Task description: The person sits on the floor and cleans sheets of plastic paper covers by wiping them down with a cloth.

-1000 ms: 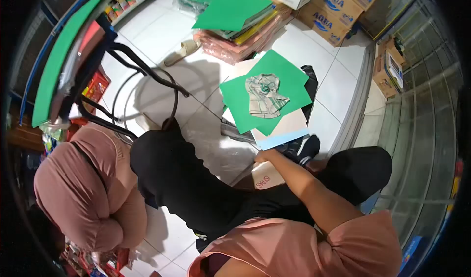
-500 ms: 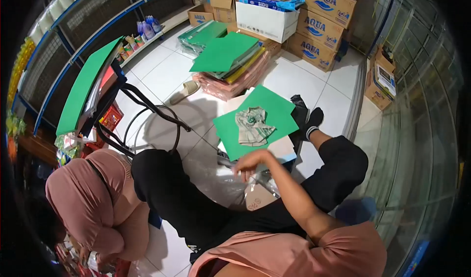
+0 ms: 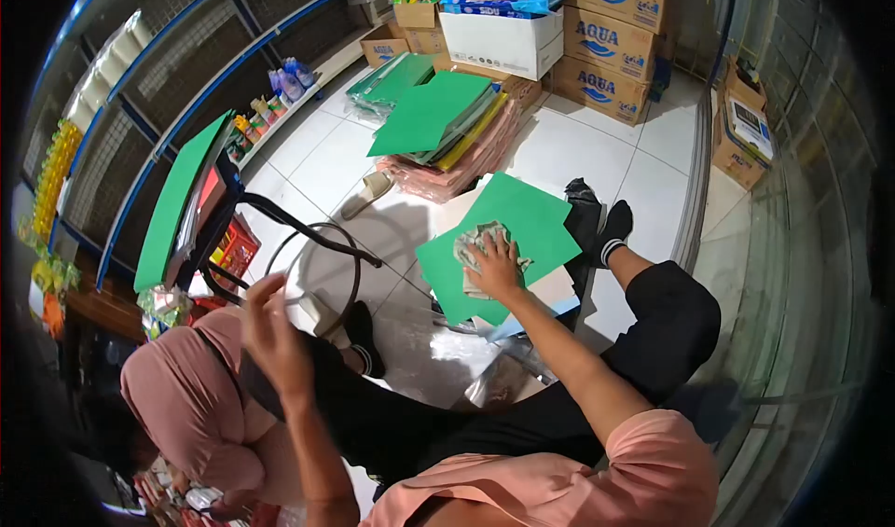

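Observation:
My right hand (image 3: 496, 264) rests on a crumpled pale, greenish-striped cloth (image 3: 472, 283), fingers spread over it. Beneath the cloth is a green sheet of card or folder (image 3: 545, 212), on top of a low stack on the floor. My left hand (image 3: 277, 336) is raised at the left above my knee, slightly blurred. Its fingers point upward, partly bent, and I see nothing in them. A pale blue sheet (image 3: 536, 320) sticks out of the stack near my right forearm.
A pile of green, yellow and pink folders (image 3: 433, 117) stands further back. To the left, more folders lean on a black-legged chair (image 3: 308, 219). AQUA boxes (image 3: 601, 42) stand behind. A person in a pink head covering (image 3: 182, 396) crouches at my left. Glass panels (image 3: 792, 275) line the right.
My right hand has moved forward from the stack's near edge onto the cloth, which is now more bunched. My left hand has come into view. The whole view has shifted slightly.

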`<action>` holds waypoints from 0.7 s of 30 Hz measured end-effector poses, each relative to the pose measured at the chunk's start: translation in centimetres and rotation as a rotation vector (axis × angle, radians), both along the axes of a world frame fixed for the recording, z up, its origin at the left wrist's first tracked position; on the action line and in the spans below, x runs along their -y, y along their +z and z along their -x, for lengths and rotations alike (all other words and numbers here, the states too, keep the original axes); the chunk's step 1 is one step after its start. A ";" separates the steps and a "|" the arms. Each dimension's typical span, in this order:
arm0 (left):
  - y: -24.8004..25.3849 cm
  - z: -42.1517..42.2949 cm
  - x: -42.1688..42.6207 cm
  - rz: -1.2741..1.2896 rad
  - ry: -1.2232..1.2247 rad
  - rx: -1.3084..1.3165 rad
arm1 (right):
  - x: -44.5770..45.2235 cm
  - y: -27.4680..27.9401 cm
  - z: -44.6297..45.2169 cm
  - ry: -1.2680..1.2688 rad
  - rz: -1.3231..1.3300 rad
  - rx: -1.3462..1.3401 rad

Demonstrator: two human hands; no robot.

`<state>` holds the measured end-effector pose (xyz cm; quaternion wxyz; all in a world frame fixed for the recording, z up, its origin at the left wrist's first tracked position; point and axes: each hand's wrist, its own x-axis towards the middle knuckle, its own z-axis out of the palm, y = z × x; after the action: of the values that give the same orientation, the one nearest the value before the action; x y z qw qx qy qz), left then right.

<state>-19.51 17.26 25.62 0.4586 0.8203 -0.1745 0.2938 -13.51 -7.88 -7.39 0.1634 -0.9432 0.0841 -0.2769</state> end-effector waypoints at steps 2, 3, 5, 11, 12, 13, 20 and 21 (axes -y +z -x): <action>-1.8 -1.4 3.8 -0.091 -0.209 0.034 | -0.2 0.1 0.0 -0.023 -0.004 0.039; -2.8 -2.1 5.8 -0.113 -0.278 -0.044 | -0.3 0.2 0.2 -0.031 0.002 0.066; -7.3 -4.3 8.5 -0.050 -0.364 -0.348 | -0.9 0.4 0.0 -0.047 0.009 0.124; -29.3 -10.0 7.8 -0.429 -0.255 -0.670 | -1.0 0.9 -0.8 -0.093 0.006 0.029; -30.8 -9.6 7.6 -0.517 -0.204 -0.783 | -0.8 0.9 -0.9 -0.092 0.007 0.021; -32.9 -9.6 7.3 -0.518 -0.201 -0.772 | -0.7 0.9 -0.8 -0.086 0.012 0.013; -32.4 -9.4 7.2 -0.280 -0.147 -0.754 | -1.5 0.8 -0.8 -0.011 0.001 0.034; -32.5 -9.7 7.3 -0.262 -0.139 -0.744 | -1.7 0.9 -1.0 0.002 0.015 0.045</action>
<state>-9.82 9.95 -6.93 0.4008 0.9085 -0.0877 -0.0796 -12.56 -6.22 -6.51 0.1583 -0.9380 0.0776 -0.2985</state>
